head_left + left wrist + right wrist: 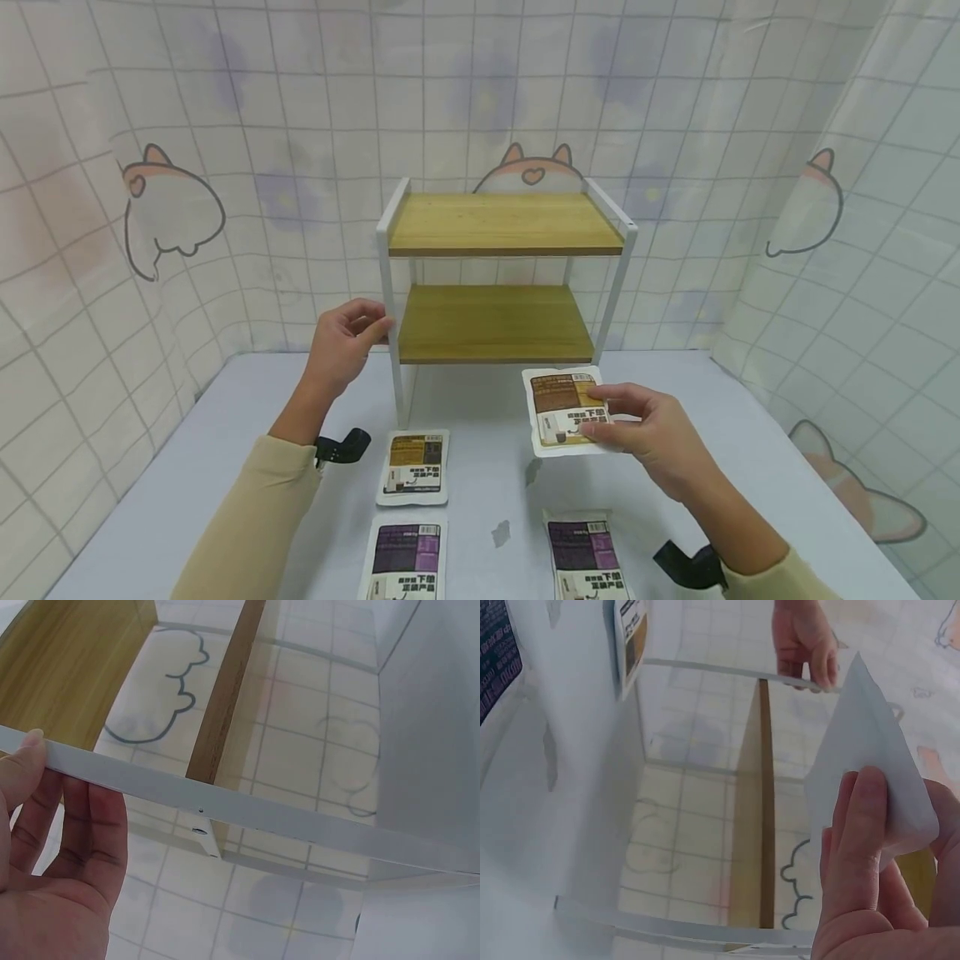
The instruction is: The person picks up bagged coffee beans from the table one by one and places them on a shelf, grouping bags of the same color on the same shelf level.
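Observation:
My left hand [339, 343] holds the left front post [135, 771] of a small two-tier shelf [495, 333], thumb in front and fingers behind it. Between the thumb and fingers of my right hand [663, 437] is a flat white pouch [558, 404] with a brown and yellow label. It is raised in front of the shelf's lower right corner, label facing the head camera. The right wrist view shows the pouch's plain white back [877, 742], with fingers pressed along it. Both wooden boards of the shelf are bare.
On the white table [480, 483] lie a yellow-brown pouch [414, 467] and a purple pouch [405, 558] at left, and another purple pouch [588, 554] at right. A tile-patterned curtain [315, 108] surrounds the table. Grey patches [501, 533] mark the tabletop.

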Available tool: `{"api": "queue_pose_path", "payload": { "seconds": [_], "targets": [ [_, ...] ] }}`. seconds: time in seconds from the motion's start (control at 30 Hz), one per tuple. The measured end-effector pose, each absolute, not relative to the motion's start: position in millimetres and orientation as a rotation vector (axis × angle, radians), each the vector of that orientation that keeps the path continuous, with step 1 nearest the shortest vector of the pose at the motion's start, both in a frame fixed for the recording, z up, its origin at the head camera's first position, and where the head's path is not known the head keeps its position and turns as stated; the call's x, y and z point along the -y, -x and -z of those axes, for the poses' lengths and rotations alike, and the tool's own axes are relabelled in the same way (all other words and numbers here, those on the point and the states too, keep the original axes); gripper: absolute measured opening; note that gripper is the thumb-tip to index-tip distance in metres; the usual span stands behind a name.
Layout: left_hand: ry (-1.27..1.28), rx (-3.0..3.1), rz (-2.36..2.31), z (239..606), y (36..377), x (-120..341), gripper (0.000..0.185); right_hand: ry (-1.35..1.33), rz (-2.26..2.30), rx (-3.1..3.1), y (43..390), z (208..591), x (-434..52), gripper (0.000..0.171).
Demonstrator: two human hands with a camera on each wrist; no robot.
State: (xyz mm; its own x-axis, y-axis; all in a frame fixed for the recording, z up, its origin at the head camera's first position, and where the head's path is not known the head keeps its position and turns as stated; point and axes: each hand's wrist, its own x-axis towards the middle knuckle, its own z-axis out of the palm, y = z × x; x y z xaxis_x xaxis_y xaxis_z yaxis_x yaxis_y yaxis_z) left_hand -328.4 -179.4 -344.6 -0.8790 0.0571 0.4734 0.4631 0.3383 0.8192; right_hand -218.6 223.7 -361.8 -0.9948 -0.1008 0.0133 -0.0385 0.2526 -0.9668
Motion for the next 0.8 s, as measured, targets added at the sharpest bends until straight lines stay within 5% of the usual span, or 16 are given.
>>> {"api": "queue_pose_path", "payload": {
  "seconds": [0.8],
  "targets": [
    [0.454,2.251,1.584,342.3,326.2,179.1,0.024,0.302,1.902,-2.461,217.6,318.3,-220.7,0.059]
  ]
}}
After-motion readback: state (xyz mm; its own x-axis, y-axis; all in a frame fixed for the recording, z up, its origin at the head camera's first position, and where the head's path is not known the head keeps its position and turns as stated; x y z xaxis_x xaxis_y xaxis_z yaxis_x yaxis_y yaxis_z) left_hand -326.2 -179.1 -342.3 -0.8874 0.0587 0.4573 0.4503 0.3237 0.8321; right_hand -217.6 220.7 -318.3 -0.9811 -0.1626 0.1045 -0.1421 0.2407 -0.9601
